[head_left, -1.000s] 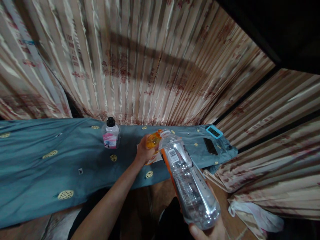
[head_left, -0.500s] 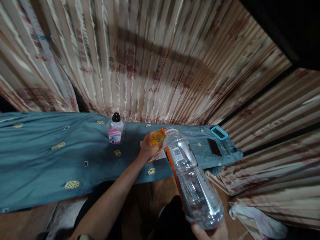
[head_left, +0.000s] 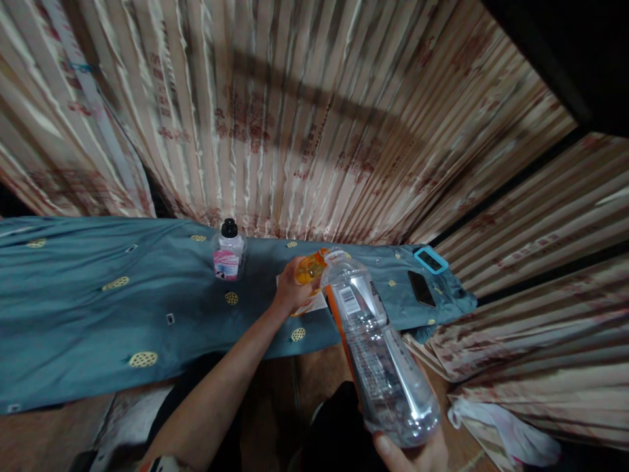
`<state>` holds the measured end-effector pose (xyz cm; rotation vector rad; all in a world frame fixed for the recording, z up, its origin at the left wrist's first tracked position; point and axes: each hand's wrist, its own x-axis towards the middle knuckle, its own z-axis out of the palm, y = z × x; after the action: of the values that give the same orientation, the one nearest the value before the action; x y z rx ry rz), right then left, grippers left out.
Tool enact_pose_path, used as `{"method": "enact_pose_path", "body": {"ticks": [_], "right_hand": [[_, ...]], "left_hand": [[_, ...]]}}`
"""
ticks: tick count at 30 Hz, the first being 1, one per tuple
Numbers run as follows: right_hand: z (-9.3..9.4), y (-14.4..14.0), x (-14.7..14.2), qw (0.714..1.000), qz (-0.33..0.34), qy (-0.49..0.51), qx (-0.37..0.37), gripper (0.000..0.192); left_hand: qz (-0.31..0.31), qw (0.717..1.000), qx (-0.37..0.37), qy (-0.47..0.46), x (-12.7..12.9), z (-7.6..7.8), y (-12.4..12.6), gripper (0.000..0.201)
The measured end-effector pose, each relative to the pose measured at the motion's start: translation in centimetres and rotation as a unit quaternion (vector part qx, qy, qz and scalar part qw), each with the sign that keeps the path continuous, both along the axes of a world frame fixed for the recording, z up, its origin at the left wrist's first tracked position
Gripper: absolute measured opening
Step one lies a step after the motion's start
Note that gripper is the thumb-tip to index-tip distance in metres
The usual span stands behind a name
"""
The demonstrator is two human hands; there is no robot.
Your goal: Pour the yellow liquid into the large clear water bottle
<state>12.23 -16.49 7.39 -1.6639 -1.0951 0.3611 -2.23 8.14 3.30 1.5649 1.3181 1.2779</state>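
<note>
My left hand [head_left: 291,286] is closed around a small bottle of orange-yellow look [head_left: 309,269], held over the cloth-covered surface. My right hand [head_left: 417,452] grips the base of a large clear plastic bottle [head_left: 381,357] with an orange-edged label and a barcode. The large bottle is tilted, its neck end up by the small bottle's orange mouth; I cannot tell whether the two touch. No liquid can be made out in the large bottle. Below my left hand lies a white and orange paper or packet [head_left: 317,303], partly hidden.
A bottle with a black cap and pink label [head_left: 228,252] stands to the left on the blue-green pineapple-print cloth [head_left: 73,334]. At the right lie a dark phone [head_left: 421,288] and a blue-framed digital clock [head_left: 431,260]. Pleated curtains [head_left: 295,118] hang behind; a white plastic bag [head_left: 506,429] is low right.
Both hands keep their hold on the bottles, which stay mouth to mouth. Only a very slight shift of the view and the large bottle shows.
</note>
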Motion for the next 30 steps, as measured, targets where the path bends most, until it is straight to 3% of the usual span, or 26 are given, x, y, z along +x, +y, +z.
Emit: {"method": "enact_pose_path", "body": {"ticks": [10,30], "right_hand": [[0.8,0.1,-0.4,1.0,-0.002,0.019,-0.01,0.118],[-0.3,-0.1,0.1,1.0,0.006,0.009,-0.009,0.111]], "left_hand": [[-0.001,1.0,-0.014,0.001,0.0,0.3,-0.2,0.04],[0.001,1.0,-0.009,0.018,0.0,0.1,0.0,0.04]]}}
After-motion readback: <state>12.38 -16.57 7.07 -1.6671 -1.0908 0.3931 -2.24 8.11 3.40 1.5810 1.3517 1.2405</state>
